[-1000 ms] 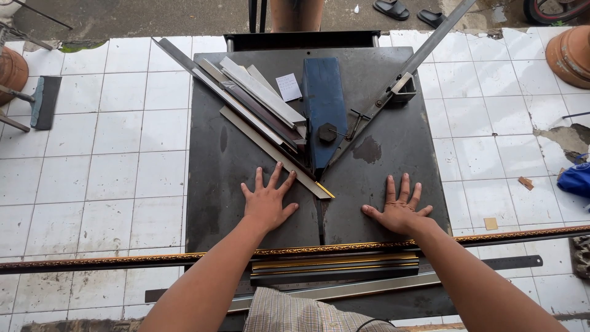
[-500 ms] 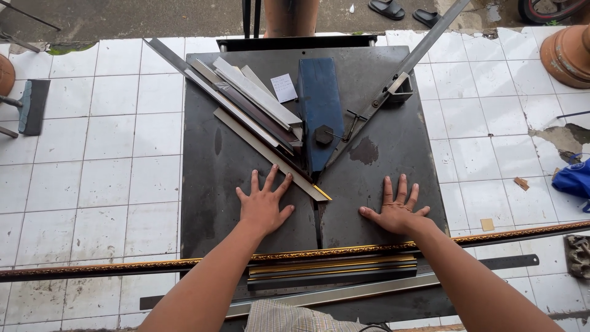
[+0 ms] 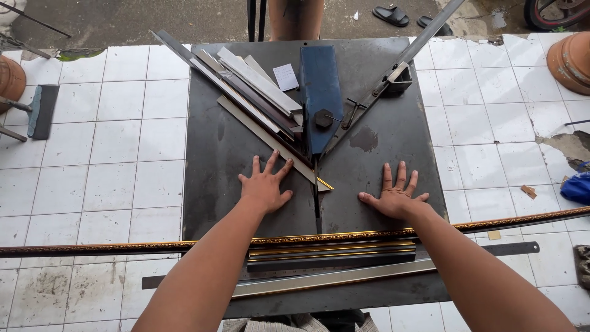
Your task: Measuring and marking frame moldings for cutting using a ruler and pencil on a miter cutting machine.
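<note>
Both palms are lying flat, fingers spread, gripping nothing. The left hand (image 3: 265, 187) is pressing the dark metal table (image 3: 215, 160), its fingertips touching a pale frame strip (image 3: 264, 132) running toward 10 o'clock. The right hand (image 3: 396, 195) is resting well apart at 3 o'clock, bare plate around it. A gilded moulding (image 3: 344, 235) is crossing just beside the wrists at 6 o'clock.

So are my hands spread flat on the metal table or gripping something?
Spread flat: left hand and right hand lie palm-down, fingers splayed, on the metal table.
</note>
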